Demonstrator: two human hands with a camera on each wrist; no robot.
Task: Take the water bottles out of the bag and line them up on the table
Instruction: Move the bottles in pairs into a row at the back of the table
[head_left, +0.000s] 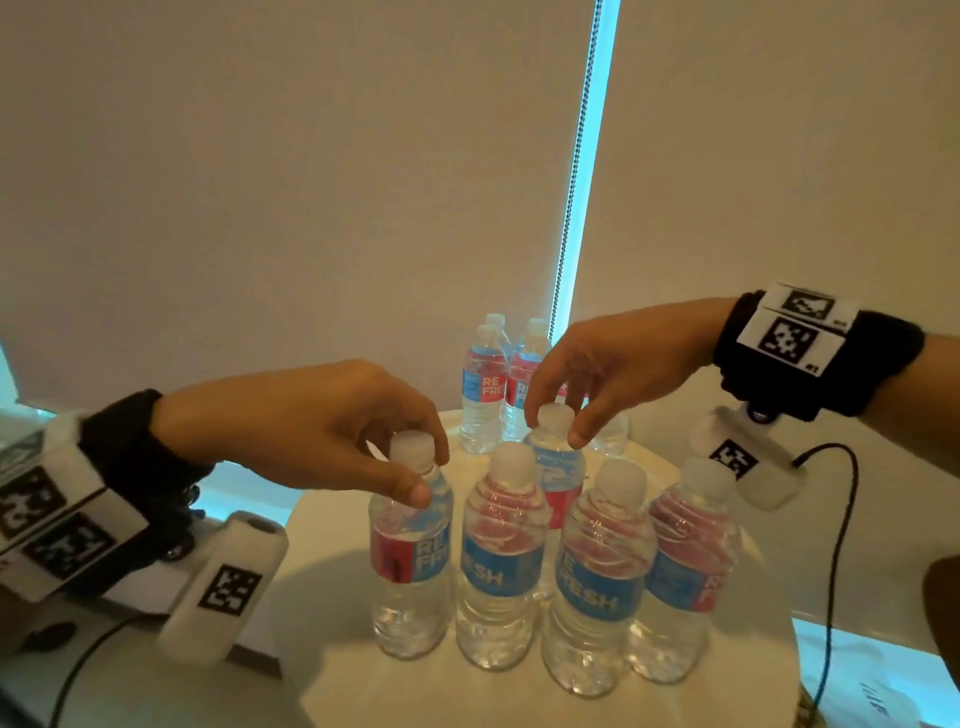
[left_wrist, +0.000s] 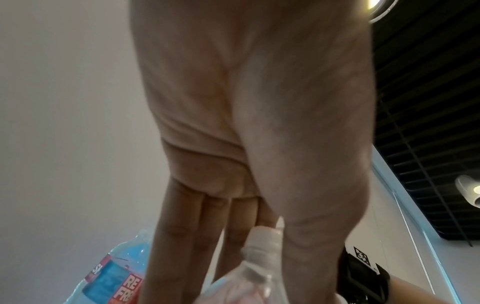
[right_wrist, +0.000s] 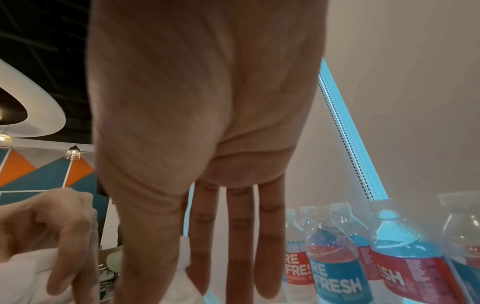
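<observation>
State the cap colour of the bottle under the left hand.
White: the cap of the bottle that the left hand pinches; head view shows it best.

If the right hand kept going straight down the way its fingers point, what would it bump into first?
The right hand already pinches the white cap of the second-row bottle. Pushing straight down, it would likely press into that bottle's shoulder first.

Nine water bottles could be counted on one round worktop, though overlaps at the back left the total unsure. Two hands were in view, each wearing one wrist strap.
</observation>
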